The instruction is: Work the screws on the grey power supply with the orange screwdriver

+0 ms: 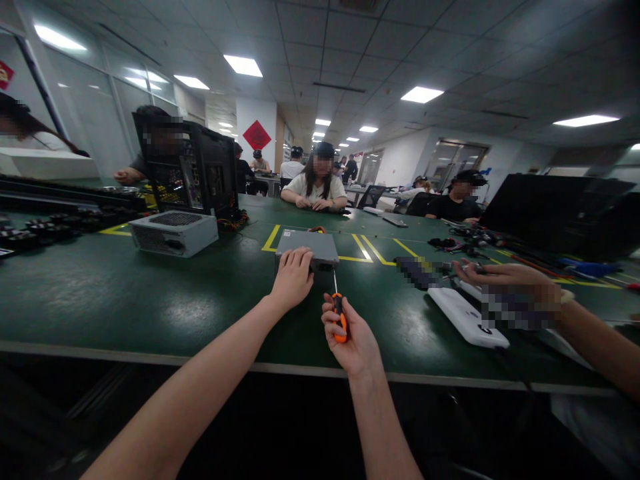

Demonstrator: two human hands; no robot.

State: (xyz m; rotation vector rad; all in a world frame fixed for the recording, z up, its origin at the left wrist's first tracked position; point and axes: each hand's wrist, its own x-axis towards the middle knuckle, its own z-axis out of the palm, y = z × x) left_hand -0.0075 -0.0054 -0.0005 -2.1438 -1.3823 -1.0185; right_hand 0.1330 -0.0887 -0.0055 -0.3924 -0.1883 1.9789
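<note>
My left hand (291,277) rests on the near left corner of a grey metal box (307,247) lying flat on the green table (125,293); its fingers curl over the box's edge. My right hand (351,337) is closed round the orange handle of a screwdriver (339,319). The thin shaft points away from me and its tip meets the near side of the box. Yellow tape lines run under and beside the box.
A second grey power-supply box (174,232) and an open black computer case (200,170) stand at the left. A co-worker's hand (493,273) reaches in from the right over a white device (467,317). Cables lie at the far right. Several people sit at tables behind.
</note>
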